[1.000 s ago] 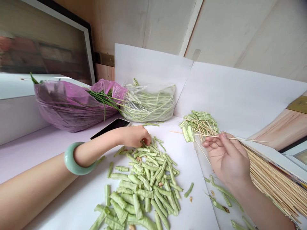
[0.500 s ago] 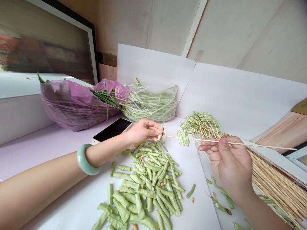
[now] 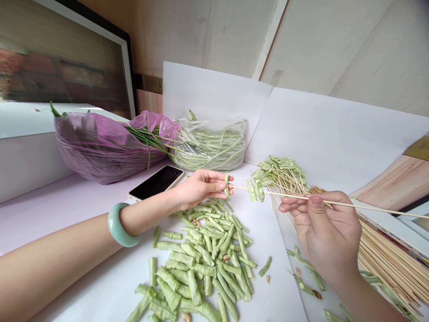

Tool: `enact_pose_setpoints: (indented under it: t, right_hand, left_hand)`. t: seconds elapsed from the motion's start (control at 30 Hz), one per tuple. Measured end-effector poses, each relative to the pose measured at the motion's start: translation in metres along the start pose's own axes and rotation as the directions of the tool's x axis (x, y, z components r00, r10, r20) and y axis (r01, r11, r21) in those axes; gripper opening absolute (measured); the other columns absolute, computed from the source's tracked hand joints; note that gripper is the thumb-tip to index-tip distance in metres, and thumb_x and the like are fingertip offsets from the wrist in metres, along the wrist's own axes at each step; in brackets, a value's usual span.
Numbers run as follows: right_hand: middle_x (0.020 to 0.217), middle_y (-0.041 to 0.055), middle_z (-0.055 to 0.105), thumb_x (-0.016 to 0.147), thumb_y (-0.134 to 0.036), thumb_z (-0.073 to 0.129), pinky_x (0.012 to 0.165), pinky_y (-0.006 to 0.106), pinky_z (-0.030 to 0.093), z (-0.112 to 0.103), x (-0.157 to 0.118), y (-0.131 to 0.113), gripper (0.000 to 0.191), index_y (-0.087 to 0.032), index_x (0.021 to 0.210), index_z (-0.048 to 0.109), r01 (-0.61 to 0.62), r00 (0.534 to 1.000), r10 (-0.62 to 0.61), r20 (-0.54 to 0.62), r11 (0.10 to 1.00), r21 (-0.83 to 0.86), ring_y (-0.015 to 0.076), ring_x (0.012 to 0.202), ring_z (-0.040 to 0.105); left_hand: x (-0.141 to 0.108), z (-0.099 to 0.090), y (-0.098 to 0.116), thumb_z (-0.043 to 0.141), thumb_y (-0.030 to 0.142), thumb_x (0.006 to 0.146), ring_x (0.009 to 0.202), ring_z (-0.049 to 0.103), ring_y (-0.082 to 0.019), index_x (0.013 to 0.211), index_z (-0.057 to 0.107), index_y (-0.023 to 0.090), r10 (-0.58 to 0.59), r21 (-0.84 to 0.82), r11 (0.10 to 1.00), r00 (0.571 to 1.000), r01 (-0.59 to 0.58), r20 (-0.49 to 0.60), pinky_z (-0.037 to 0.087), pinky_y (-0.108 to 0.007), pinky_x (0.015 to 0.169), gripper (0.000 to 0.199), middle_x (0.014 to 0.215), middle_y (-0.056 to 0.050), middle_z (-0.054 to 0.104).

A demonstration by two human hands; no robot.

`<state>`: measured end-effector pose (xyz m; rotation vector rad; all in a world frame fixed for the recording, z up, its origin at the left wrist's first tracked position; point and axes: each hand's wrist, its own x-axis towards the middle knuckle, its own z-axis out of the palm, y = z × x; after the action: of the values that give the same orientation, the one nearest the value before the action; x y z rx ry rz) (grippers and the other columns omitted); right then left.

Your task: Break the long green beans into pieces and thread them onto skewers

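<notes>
My left hand (image 3: 204, 188), above the far end of the pile of cut green beans (image 3: 208, 264), pinches a short piece of green bean (image 3: 227, 185) between thumb and fingers. The tip of a thin wooden skewer (image 3: 241, 188) meets that piece; whether it has gone in I cannot make out. Several bean pieces (image 3: 255, 190) hang crosswise on the skewer between my hands. With thumb and fingers closed, my right hand (image 3: 325, 228) grips the skewer farther along, its back end reaching past the hand to the right.
Behind the pile stand a purple bag (image 3: 107, 147) and a clear bag of long beans (image 3: 214, 145). A phone (image 3: 156, 182) lies left. Loaded skewers (image 3: 281, 172) are heaped at the back right; bare skewers (image 3: 392, 255) lie right, near bean scraps (image 3: 306, 286).
My right hand has shifted slightly right with the skewer, whose back end now reaches the picture's edge. The bean piece in my left hand now stands more upright at the skewer tip.
</notes>
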<state>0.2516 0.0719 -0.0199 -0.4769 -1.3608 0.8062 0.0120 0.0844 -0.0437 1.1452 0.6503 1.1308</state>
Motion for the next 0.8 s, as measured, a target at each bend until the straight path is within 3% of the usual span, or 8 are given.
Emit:
enact_pose_setpoints:
  t: [0.17, 0.3, 0.4, 0.53, 0.67, 0.8]
  right_hand:
    - [0.065, 0.0020, 0.073, 0.078, -0.026, 0.070, 0.054, 0.033, 0.059, 0.000, 0.000, -0.001, 0.014, -0.022, 0.078, 0.057, 0.002, 1.000, -0.002, -0.006, 1.000, 0.008, 0.0193, 0.062, 0.070]
    - [0.066, 0.0024, 0.073, 0.078, -0.025, 0.070, 0.054, 0.034, 0.059, 0.001, 0.000, 0.000, 0.013, -0.022, 0.078, 0.057, -0.003, 1.000, 0.003, 0.003, 1.000, 0.010, 0.0199, 0.061, 0.070]
    - [0.067, 0.0022, 0.073, 0.078, -0.023, 0.070, 0.053, 0.034, 0.059, 0.002, -0.001, 0.000, 0.012, -0.022, 0.078, 0.058, 0.004, 1.000, -0.005, 0.012, 1.000, 0.011, 0.0197, 0.061, 0.070]
    - [0.068, 0.0008, 0.073, 0.079, -0.025, 0.069, 0.055, 0.034, 0.059, 0.002, -0.002, 0.001, 0.011, -0.023, 0.078, 0.058, -0.002, 1.000, 0.002, 0.023, 1.000, 0.006, 0.0189, 0.062, 0.070]
    - [0.068, -0.0006, 0.072, 0.079, -0.025, 0.070, 0.058, 0.031, 0.060, 0.000, -0.002, 0.000, 0.011, -0.024, 0.079, 0.059, -0.005, 1.000, 0.005, 0.014, 1.000, 0.018, 0.0174, 0.065, 0.070]
    - [0.070, -0.0008, 0.073, 0.081, -0.024, 0.068, 0.059, 0.031, 0.060, -0.001, -0.003, 0.001, 0.010, -0.024, 0.081, 0.058, 0.011, 0.999, -0.011, 0.030, 1.000, 0.001, 0.0176, 0.066, 0.070]
  left_hand:
    - [-0.001, 0.001, 0.000, 0.074, 0.019, 0.071, 0.084, 0.067, -0.015, 0.090, 0.071, 0.012, 0.017, -0.033, 0.999, 0.999, -0.019, -0.039, 0.054, -0.025, 0.078, 0.021, 0.110, -0.010, 0.065]
    - [-0.001, 0.002, 0.000, 0.073, 0.019, 0.071, 0.082, 0.066, -0.014, 0.089, 0.071, 0.011, 0.005, -0.032, 0.999, 0.999, -0.007, -0.037, 0.055, -0.026, 0.077, 0.020, 0.115, -0.012, 0.062]
    - [-0.001, 0.005, 0.001, 0.074, 0.016, 0.069, 0.077, 0.066, -0.014, 0.089, 0.071, 0.010, -0.009, -0.041, 0.999, 0.997, 0.006, -0.075, 0.055, -0.026, 0.074, 0.021, 0.102, -0.011, 0.067]
    - [-0.001, 0.012, 0.002, 0.074, 0.008, 0.066, 0.066, 0.066, -0.013, 0.089, 0.069, 0.007, -0.022, -0.053, 0.999, 0.972, 0.010, -0.233, 0.055, -0.023, 0.068, 0.023, 0.073, -0.008, 0.069]
    - [-0.001, 0.016, 0.003, 0.067, 0.005, 0.072, 0.065, 0.066, -0.012, 0.084, 0.067, 0.005, -0.001, -0.072, 0.997, 0.953, -0.022, -0.303, 0.054, -0.021, 0.067, 0.012, 0.075, -0.010, 0.069]
    - [-0.003, 0.017, 0.005, 0.059, 0.002, 0.077, 0.065, 0.067, -0.015, 0.096, 0.063, 0.008, -0.023, -0.074, 0.997, 0.955, 0.001, -0.295, 0.055, -0.023, 0.061, 0.021, 0.072, -0.008, 0.067]
